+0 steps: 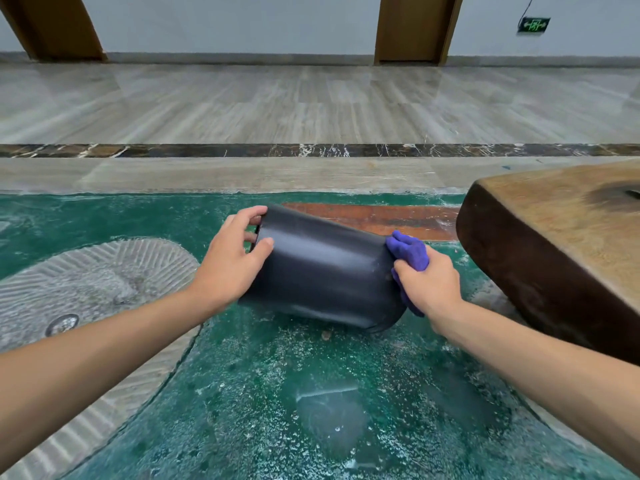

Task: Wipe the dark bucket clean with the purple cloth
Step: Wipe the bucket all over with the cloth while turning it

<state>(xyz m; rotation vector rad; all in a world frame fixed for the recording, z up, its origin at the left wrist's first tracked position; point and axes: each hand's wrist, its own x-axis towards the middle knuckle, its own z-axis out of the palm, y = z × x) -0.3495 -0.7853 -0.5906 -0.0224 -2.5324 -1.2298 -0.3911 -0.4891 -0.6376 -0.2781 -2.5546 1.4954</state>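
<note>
The dark bucket [325, 268] lies tilted on its side above the green glassy surface, its open rim pointing left and its base to the right. My left hand [232, 258] grips the rim, fingers curled over the edge and thumb on the outer wall. My right hand [427, 282] holds the purple cloth [410, 252] bunched against the bucket's base end. Part of the cloth hangs below that hand.
A thick brown wooden slab [554, 244] rises close on the right, beside my right hand. A grey ridged stone basin with a round drain [62, 323] lies to the left. The green surface [311, 393] carries water drops. Tiled floor stretches beyond.
</note>
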